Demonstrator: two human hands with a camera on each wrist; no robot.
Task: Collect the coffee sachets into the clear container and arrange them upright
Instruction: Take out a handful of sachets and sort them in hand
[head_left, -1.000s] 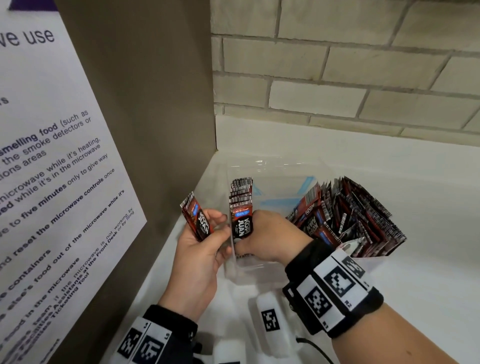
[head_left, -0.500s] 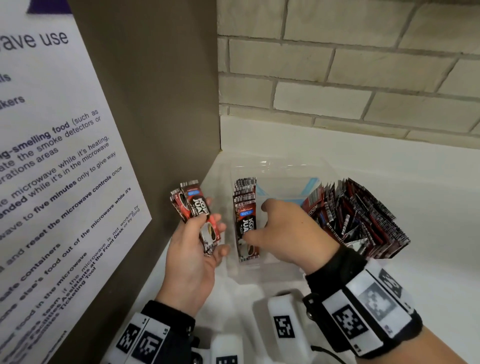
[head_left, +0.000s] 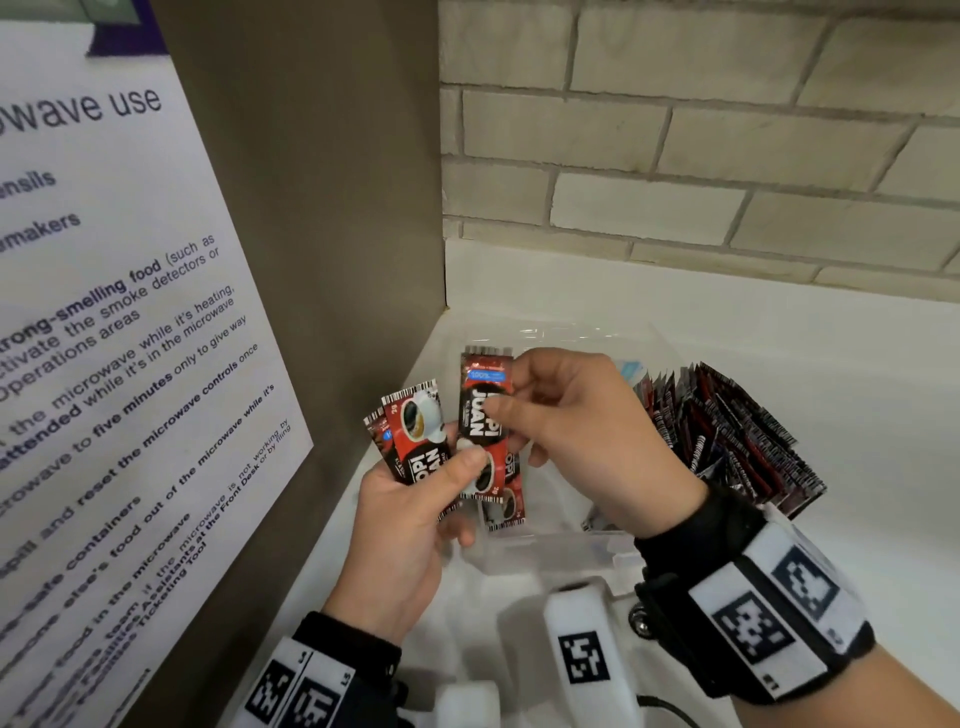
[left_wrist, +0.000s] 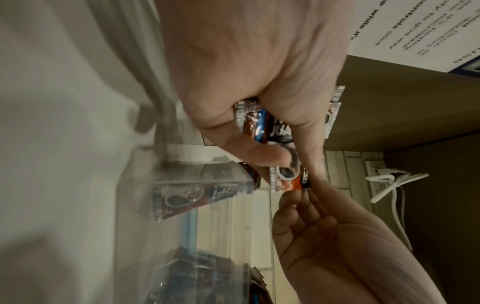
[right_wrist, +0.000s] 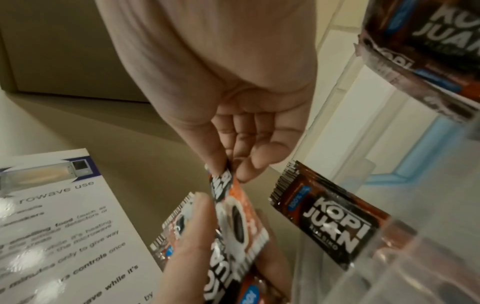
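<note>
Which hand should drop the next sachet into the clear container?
Right. The right hand already pinches one sachet directly over the clear container; the left hand grips the remaining sachets.

Clear container (head_left: 561, 551) on table (head_left: 857, 415), near the brick wall (head_left: 675, 156) behind. Sachet stack (head_left: 727, 441) in container's right part, one sachet (right_wrist: 330, 230) standing at its left end. Poster panel (head_left: 104, 364) left of container. Both hands (head_left: 571, 431) above container's left end, sachets (head_left: 421, 441) between them.
</note>
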